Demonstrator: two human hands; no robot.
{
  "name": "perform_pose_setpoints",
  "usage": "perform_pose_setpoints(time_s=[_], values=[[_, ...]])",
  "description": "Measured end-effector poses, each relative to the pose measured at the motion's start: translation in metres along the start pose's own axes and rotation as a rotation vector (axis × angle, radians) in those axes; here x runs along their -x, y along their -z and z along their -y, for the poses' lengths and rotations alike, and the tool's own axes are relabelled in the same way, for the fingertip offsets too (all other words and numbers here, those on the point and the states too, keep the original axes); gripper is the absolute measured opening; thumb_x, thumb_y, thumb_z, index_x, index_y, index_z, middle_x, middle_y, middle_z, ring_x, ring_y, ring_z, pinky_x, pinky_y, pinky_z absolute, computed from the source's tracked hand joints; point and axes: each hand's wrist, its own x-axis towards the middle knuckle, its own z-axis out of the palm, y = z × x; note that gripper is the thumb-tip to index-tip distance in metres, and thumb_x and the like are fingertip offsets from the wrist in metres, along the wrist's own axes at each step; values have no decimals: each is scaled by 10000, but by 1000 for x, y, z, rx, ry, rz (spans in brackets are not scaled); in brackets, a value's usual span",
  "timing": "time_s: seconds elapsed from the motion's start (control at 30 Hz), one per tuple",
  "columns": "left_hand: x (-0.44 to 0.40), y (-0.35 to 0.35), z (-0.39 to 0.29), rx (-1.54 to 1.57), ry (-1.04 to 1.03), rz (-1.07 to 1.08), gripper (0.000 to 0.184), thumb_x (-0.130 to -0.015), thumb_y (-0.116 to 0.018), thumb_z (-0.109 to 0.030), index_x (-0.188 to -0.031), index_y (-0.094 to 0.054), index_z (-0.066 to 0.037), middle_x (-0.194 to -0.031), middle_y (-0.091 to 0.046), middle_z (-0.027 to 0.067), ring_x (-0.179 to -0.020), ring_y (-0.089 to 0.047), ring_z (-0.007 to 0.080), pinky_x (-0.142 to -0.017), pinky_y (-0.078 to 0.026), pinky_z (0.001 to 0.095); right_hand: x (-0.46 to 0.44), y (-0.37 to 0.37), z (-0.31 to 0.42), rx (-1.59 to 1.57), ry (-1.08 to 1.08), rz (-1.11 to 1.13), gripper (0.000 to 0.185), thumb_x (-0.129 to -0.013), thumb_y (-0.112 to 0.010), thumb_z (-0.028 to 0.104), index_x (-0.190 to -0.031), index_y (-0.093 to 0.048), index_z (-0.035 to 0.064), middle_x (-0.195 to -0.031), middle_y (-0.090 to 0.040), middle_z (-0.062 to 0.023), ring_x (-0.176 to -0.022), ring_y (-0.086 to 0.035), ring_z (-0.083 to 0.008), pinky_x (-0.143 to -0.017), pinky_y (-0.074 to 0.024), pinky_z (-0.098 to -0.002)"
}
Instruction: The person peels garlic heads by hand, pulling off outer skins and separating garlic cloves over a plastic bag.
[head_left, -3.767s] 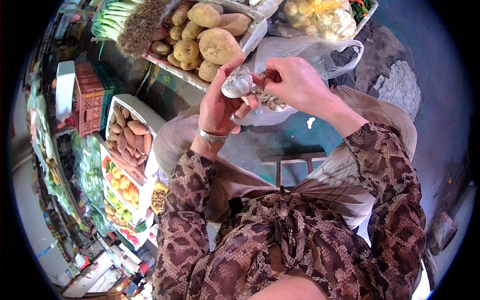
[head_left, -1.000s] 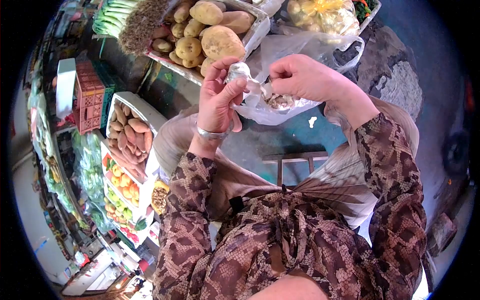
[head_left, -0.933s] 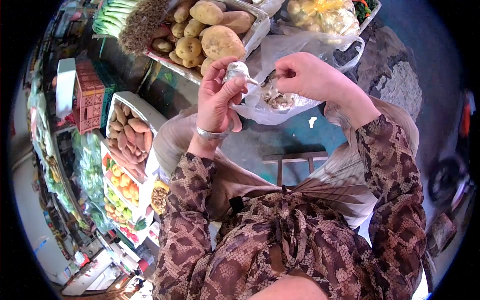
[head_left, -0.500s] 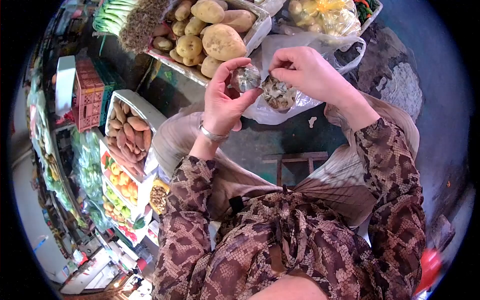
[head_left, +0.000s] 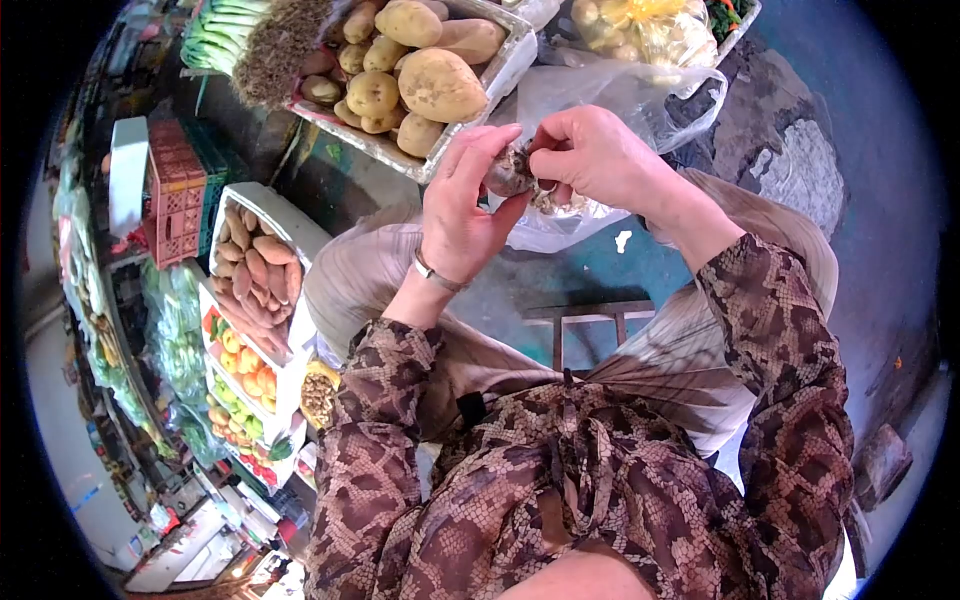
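Observation:
A garlic bulb [head_left: 508,176] with papery, purplish-white skin sits between the thumb and fingers of my left hand [head_left: 458,208], which wears a bracelet or watch band at the wrist. The fingers of my right hand [head_left: 602,158] are pinched together against the bulb's right side; exactly which part they grip is hidden. Below the hands lies a clear plastic bag [head_left: 645,95], spread open on the floor side between my knees. Loose dry skins [head_left: 556,203] show in it, partly covered by my right hand.
A foam box of potatoes [head_left: 440,88] stands ahead, beside green onions [head_left: 222,35] with rooty ends. At left are a box of sweet potatoes [head_left: 258,270], fruit trays [head_left: 240,360] and a red crate [head_left: 178,190]. A knotted bag [head_left: 645,30] lies ahead right; a low stool frame [head_left: 590,315] is below.
My right hand has moved left from above the skins onto the garlic bulb, its fingers now touching it. My left hand has turned and shifted slightly right with the bulb.

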Motion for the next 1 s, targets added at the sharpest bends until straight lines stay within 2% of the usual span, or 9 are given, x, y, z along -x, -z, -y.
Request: perform_pose_setpoints(time_s=[0.27,0.33,0.43,0.5,0.63,0.73,0.8,0.93,1.0], values=[[3,-2,5,190,136,-32,651,-671,-803,36,-1273,-608,-115,-1185,-622,83,-933,-635,199,-671,-503,277,2,5,5,-61,23,45,177,-907,-593,135,-903,-676,-21,-775,-679,-46,-602,-659,-100,-555,-474,-241],[3,0,5,239,251,-26,649,-673,-803,36,-1273,-606,-114,-1176,-622,80,-929,-633,194,-668,-504,274,1,6,7,-70,25,39,183,-917,-596,145,-908,-677,-19,-782,-680,-47,-606,-657,-99,-556,-473,-239],[2,1,7,162,154,-37,647,-675,-804,31,-1274,-603,-109,-1167,-620,85,-951,-635,211,-674,-512,283,0,6,7,-30,22,-41,179,-927,-608,141,-913,-674,-24,-789,-677,-42,-609,-646,-99,-564,-482,-244],[0,1,3,100,105,-28,644,-678,-801,31,-1275,-600,-102,-1161,-619,93,-964,-635,227,-679,-516,290,-2,3,2,-11,122,-65,201,-868,-636,149,-853,-665,-49,-722,-668,-90,-607,-662,-158,-577,-523,-322],[-1,0,3,-78,-49,-10,634,-682,-788,37,-1274,-594,-83,-1167,-614,120,-1002,-631,272,-694,-526,309,-1,-5,-5,41,231,-92,192,-844,-640,137,-832,-645,-54,-703,-651,-130,-598,-655,-195,-578,-511,-352],[1,-1,0,-67,-13,13,636,-680,-781,43,-1274,-590,-74,-1175,-611,123,-972,-631,280,-697,-526,311,0,-8,-6,129,284,-128,163,-817,-633,108,-825,-623,-54,-683,-628,-162,-570,-642,-227,-560,-493,-377],[1,-3,1,-64,-24,4,635,-681,-784,41,-1274,-592,-75,-1178,-611,117,-953,-631,265,-693,-522,304,-1,-11,-10,239,456,-245,151,-804,-632,101,-839,-619,-45,-691,-624,-181,-599,-641,-292,-591,-493,-409],[3,-5,1,25,11,-25,627,-689,-801,25,-1274,-599,-75,-1172,-617,94,-902,-626,214,-677,-506,285,2,-7,-2,204,382,-226,166,-803,-643,117,-856,-620,-39,-732,-639,-196,-683,-651,-352,-651,-501,-432],[1,-4,0,60,30,-19,618,-697,-805,28,-1271,-603,-75,-1182,-611,84,-913,-620,183,-691,-508,272,3,-3,3,11,136,-104,181,-799,-652,131,-867,-625,-35,-785,-650,-213,-760,-642,-396,-698,-499,-445]])
